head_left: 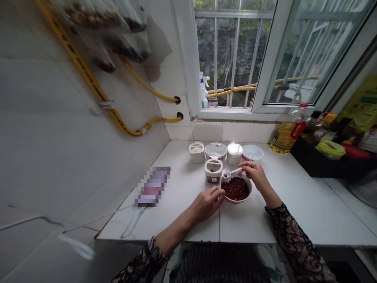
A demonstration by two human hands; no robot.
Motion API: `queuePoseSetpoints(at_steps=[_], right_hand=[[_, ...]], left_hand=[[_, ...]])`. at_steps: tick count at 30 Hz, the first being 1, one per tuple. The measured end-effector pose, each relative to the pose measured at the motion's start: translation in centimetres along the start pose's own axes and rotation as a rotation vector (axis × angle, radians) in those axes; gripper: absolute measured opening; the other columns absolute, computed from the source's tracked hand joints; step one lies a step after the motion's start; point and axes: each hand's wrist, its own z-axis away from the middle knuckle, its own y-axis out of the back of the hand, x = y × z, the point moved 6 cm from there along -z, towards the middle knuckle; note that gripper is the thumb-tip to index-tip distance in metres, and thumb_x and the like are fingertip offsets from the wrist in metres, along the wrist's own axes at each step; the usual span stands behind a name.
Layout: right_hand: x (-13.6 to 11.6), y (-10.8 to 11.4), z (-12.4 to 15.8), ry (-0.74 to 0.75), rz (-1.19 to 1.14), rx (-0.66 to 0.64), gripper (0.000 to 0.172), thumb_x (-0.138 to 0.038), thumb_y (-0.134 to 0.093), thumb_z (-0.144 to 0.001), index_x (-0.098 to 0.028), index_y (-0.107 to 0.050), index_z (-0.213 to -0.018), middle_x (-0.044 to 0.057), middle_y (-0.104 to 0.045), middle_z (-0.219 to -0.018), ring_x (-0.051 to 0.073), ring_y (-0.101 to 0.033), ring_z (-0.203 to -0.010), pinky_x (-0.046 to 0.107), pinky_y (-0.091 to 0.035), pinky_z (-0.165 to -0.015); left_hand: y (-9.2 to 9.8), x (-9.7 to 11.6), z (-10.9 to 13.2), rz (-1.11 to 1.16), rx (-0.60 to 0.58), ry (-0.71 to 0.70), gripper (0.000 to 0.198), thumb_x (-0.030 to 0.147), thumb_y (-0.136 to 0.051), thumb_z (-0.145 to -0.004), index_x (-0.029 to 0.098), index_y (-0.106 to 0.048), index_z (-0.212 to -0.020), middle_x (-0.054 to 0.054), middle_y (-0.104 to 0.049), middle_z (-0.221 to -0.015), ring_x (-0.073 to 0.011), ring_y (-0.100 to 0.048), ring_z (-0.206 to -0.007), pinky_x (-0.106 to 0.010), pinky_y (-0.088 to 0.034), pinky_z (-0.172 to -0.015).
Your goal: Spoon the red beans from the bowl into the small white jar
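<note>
A bowl (pixel 236 201) with a pinkish outside holds many small dark red pieces (pixel 236 188) and stands on the white counter. My left hand (pixel 207 202) is closed on the bowl's left rim. Between the fingers of my right hand (pixel 252 171) is the handle of a small white spoon (pixel 227 175), whose scoop is over the bowl's back left rim with a little dark stuff in it. Just behind the bowl, to the left, stands a squarish container (pixel 213 171) with a white rim and some dark contents.
Along the back stand a white container (pixel 197 153), a covered bowl (pixel 216 151), another white container (pixel 235 153) and a pale bowl (pixel 252 153). An oil bottle (pixel 284 135) and a black box (pixel 312 159) of bottles are at the right. A blurred-out phone-like object (pixel 153 186) lies left, with a cable.
</note>
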Motion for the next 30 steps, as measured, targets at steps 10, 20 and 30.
queuePoseSetpoints(at_steps=[10, 20, 30], right_hand=[[-2.3, -2.8, 1.8, 0.548, 0.349, 0.073, 0.025, -0.031, -0.049, -0.088, -0.019, -0.070, -0.096, 0.007, -0.074, -0.084, 0.019, -0.067, -0.072, 0.030, -0.053, -0.065], [-3.3, -0.7, 2.5, 0.683, 0.602, 0.083, 0.023, -0.018, -0.045, -0.087, -0.019, -0.068, -0.088, 0.006, -0.071, -0.078, 0.019, -0.067, -0.070, 0.030, -0.052, -0.069], [-0.9, -1.8, 1.4, 0.470, 0.788, -0.125, 0.025, -0.014, -0.048, -0.077, -0.022, -0.071, -0.080, 0.005, -0.074, -0.078, 0.020, -0.067, -0.072, 0.030, -0.048, -0.069]], left_hand=[[-0.2, -0.2, 0.2, 0.002, -0.012, 0.023, 0.016, 0.017, -0.045, -0.095, 0.018, -0.053, -0.109, -0.004, -0.059, -0.087, -0.0107, -0.059, -0.063, -0.021, -0.051, -0.059], [-0.1, 0.0, 0.1, -0.010, -0.014, 0.012, 0.016, 0.017, -0.044, -0.095, 0.018, -0.052, -0.109, -0.003, -0.059, -0.086, -0.0102, -0.057, -0.061, -0.021, -0.050, -0.059], [-0.2, -0.2, 0.2, 0.020, -0.027, 0.028, 0.017, 0.016, -0.045, -0.095, 0.017, -0.053, -0.110, -0.004, -0.058, -0.087, -0.0102, -0.056, -0.061, -0.021, -0.050, -0.059]])
